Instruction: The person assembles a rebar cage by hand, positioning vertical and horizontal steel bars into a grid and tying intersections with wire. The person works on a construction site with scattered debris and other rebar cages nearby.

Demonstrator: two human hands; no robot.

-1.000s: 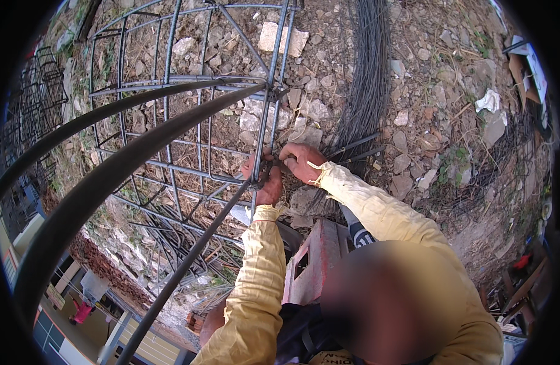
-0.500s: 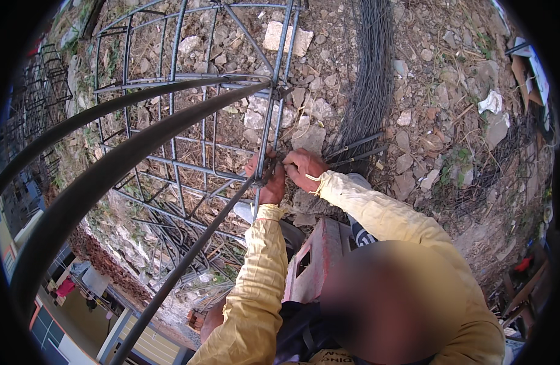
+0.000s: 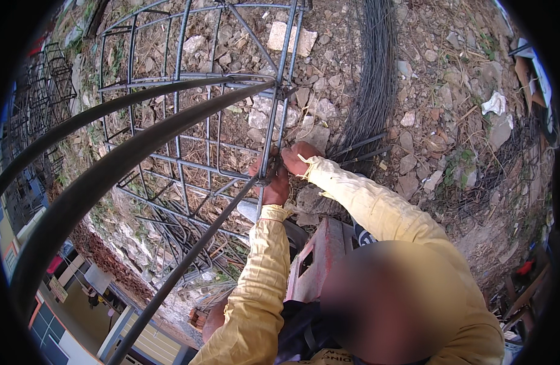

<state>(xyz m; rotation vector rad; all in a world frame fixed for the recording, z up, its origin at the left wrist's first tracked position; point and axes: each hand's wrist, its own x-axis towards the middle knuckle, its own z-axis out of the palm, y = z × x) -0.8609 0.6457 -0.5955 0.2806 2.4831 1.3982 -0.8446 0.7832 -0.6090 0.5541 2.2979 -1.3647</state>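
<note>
A cage of steel reinforcing bars [image 3: 180, 97] stretches across the left half, with long bars tied to thinner cross bars. My left hand [image 3: 276, 187] is closed round a rebar joint at the cage's right edge, fingertips showing on the left side of the bar. Close against it, my right hand [image 3: 295, 158] has its fingers bent and pressed together at the same joint. Whatever lies between those fingers is too small or hidden to name. A slanting bar [image 3: 194, 250] runs from the joint toward the lower left.
Two thick dark bars [image 3: 128, 131] arch across the left. A bundle of thin wire [image 3: 371, 79] lies on the stony ground right of the cage. Beneath me is a worn reddish block-like seat [image 3: 319, 258]. Loose bent bars [image 3: 176, 240] lie below the cage, and a pale stone block [image 3: 292, 39] sits beyond.
My right hand has shifted slightly left, closer against the bar, and its fingers are tucked in more. My left hand stays at the joint. The whole view has moved a little.
</note>
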